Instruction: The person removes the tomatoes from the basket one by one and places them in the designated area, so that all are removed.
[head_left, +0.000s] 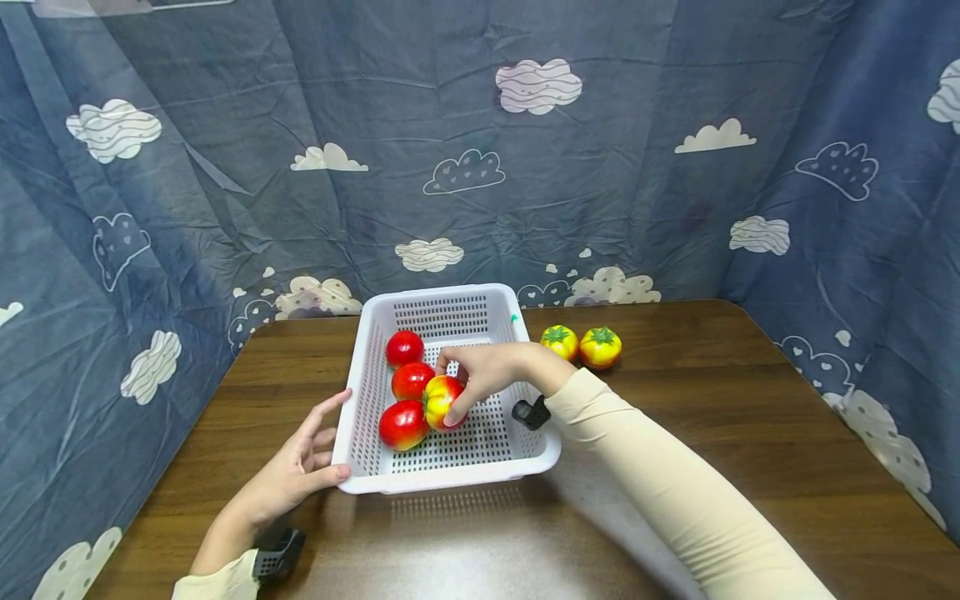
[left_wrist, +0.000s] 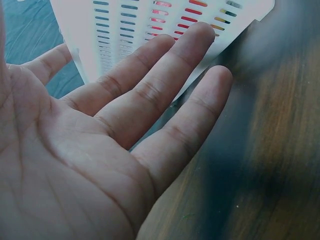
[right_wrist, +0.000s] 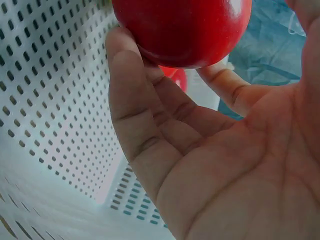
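In the head view my right hand (head_left: 487,371) is inside the white plastic basket (head_left: 465,477), gripping a red-and-yellow tomato (head_left: 438,400). Its fingers curl under the glossy red side of that tomato (right_wrist: 182,30) in the right wrist view. Three more red tomatoes line the basket's left half: one at the back (head_left: 405,348), one in the middle (head_left: 412,381) and one in front (head_left: 403,425). My left hand (head_left: 288,467) rests against the basket's left side, thumb and index fingertip at the rim. Its fingers (left_wrist: 150,92) lie mostly straight beside the slotted wall in the left wrist view.
Two yellow tomatoes with green leafy tops, one nearer the basket (head_left: 559,341) and one farther right (head_left: 601,347), sit on the wooden table (head_left: 750,433) behind my right forearm. A blue cloud-patterned curtain (head_left: 450,108) encloses the table's back and sides.
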